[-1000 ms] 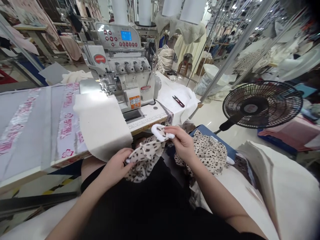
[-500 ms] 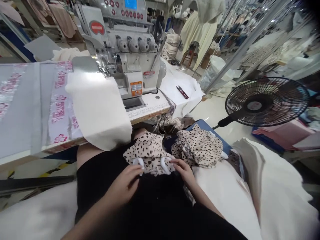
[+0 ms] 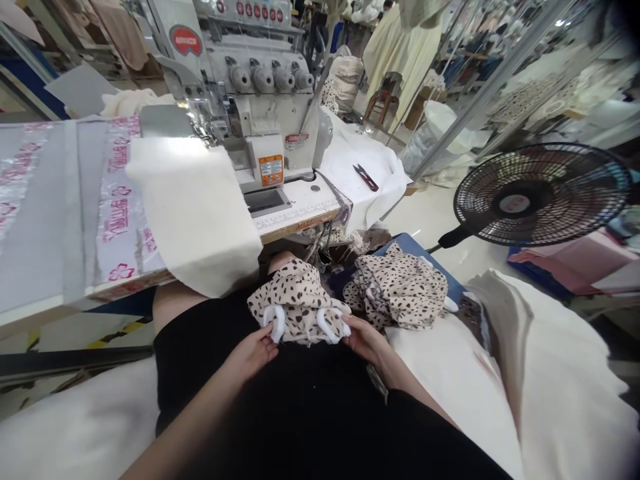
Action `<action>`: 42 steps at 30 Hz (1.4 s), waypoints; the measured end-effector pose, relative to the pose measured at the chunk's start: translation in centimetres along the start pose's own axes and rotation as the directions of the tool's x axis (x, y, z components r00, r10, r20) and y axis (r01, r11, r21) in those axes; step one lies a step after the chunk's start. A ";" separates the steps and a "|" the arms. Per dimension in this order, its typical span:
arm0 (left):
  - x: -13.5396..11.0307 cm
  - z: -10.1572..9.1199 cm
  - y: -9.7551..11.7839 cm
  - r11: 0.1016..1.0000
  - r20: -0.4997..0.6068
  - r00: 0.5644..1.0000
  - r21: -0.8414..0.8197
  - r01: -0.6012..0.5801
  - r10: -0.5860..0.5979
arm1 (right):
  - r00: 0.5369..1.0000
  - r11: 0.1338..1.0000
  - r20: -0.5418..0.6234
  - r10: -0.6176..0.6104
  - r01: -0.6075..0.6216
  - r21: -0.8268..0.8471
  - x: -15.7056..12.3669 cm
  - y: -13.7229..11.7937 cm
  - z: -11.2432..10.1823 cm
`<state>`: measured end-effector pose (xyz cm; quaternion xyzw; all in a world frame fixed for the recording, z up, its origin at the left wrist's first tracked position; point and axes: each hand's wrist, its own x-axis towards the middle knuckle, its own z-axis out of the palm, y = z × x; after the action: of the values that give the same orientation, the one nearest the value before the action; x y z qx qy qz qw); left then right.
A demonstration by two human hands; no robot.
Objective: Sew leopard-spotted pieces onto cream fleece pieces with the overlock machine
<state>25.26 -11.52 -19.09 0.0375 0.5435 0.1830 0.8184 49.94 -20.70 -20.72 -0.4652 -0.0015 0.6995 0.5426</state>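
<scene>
A leopard-print fabric piece (image 3: 297, 307) lies gathered on my black-clad lap, with a white loop (image 3: 273, 323) and a second white loop (image 3: 330, 327) along its near edge. My left hand (image 3: 253, 353) grips the edge by the first loop. My right hand (image 3: 365, 340) holds the opposite edge by the second loop. A pile of the same spotted fabric (image 3: 397, 287) sits just beyond my right hand.
An overlock sewing machine (image 3: 255, 87) stands ahead on its table (image 3: 295, 217), with black-handled thread snips (image 3: 366, 177) on white cloth (image 3: 360, 173) to its right. A cream fabric sheet (image 3: 187, 213) drapes over the table edge. A standing fan (image 3: 540, 193) is at right.
My hands have come down from mid-air to my lap, and the piece now lies spread with both white loops showing. The view has tilted lower.
</scene>
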 end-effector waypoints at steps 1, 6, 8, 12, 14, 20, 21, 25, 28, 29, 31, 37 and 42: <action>-0.1 0.4 -0.1 0.999 0.018 0.999 -0.023 -0.031 0.031 | 1.000 1.000 0.018 0.003 -0.003 0.021 -0.3 0.0 0.2; -3.2 1.1 0.2 0.986 0.081 0.988 -0.111 -0.125 0.134 | 0.997 0.994 0.083 -0.011 0.002 0.106 -2.2 -0.2 1.2; -4.7 1.1 0.6 0.973 0.091 0.979 -0.160 -0.167 0.183 | 0.993 0.987 0.099 -0.071 0.056 0.148 -2.7 -0.3 1.9; -6.8 1.9 1.3 0.892 0.081 0.914 -0.265 -0.366 0.398 | 0.976 0.957 0.091 -0.199 0.173 0.234 -2.9 -0.5 3.5; -7.2 2.5 1.5 0.853 0.090 0.880 -0.308 -0.421 0.467 | 0.970 0.944 0.053 -0.235 0.215 0.249 -2.7 -0.6 4.3; -7.4 3.6 1.5 0.844 0.208 0.863 -0.404 -0.353 0.461 | 0.972 0.935 0.025 -0.232 0.216 0.282 -2.4 -0.6 6.0; -7.5 3.6 1.5 0.843 0.207 0.864 -0.409 -0.350 0.459 | 0.973 0.934 0.040 -0.228 0.207 0.290 -2.5 -0.5 6.1; -7.6 3.2 1.3 0.842 0.197 0.870 -0.418 -0.342 0.451 | 0.972 0.947 0.100 -0.211 0.178 0.266 -2.8 0.3 6.2; -7.4 2.6 1.1 0.832 0.241 0.848 -0.440 -0.338 0.472 | 0.975 0.959 0.061 -0.216 0.200 0.201 -2.5 0.8 6.1; -7.2 2.4 1.0 0.829 0.273 0.831 -0.447 -0.336 0.484 | 0.971 0.955 0.022 -0.237 0.228 0.191 -2.3 1.0 6.1; -6.7 1.9 0.8 0.823 0.344 0.789 -0.464 -0.328 0.509 | 0.954 0.935 -0.063 -0.293 0.299 0.190 -2.0 1.1 6.2; -6.0 1.1 0.7 0.788 0.464 0.679 -0.545 -0.287 0.568 | 0.930 0.887 -0.136 -0.341 0.366 0.281 -1.7 0.9 6.9; -6.1 1.0 0.9 0.818 0.604 0.603 -0.556 -0.149 0.521 | 0.937 0.881 -0.081 -0.341 0.349 0.320 -2.1 1.0 7.3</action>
<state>23.88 -12.61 -13.14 0.0215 0.0920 0.4277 0.8990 44.35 -19.05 -15.67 -0.3680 0.0389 0.5768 0.7283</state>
